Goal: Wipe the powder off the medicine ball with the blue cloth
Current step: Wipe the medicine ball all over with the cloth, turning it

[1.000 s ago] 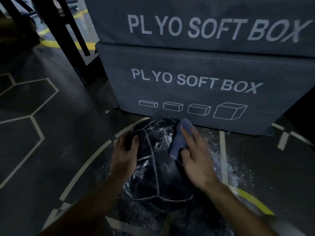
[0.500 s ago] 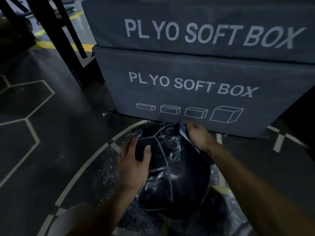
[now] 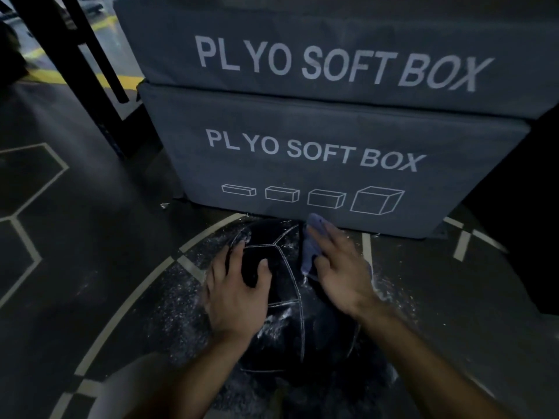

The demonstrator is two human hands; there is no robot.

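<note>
A black medicine ball [image 3: 290,316] with white seams sits on the dark floor, low in the middle of the view. White powder streaks its near side and far rim. My left hand [image 3: 239,294] rests spread on the ball's upper left panel. My right hand [image 3: 338,267] presses the blue cloth [image 3: 311,252] flat against the ball's upper right side, fingers nearly straight; the cloth bunches out past my fingertips and under my palm.
Two stacked grey plyo soft boxes [image 3: 317,164] stand just behind the ball. Spilled powder [image 3: 178,303] dusts the floor around the ball, over white line markings. A black metal rack leg [image 3: 75,74] rises at the upper left.
My right hand with the cloth has come back from the ball's far top edge down onto its upper right side. My left hand stays on the ball's left panel.
</note>
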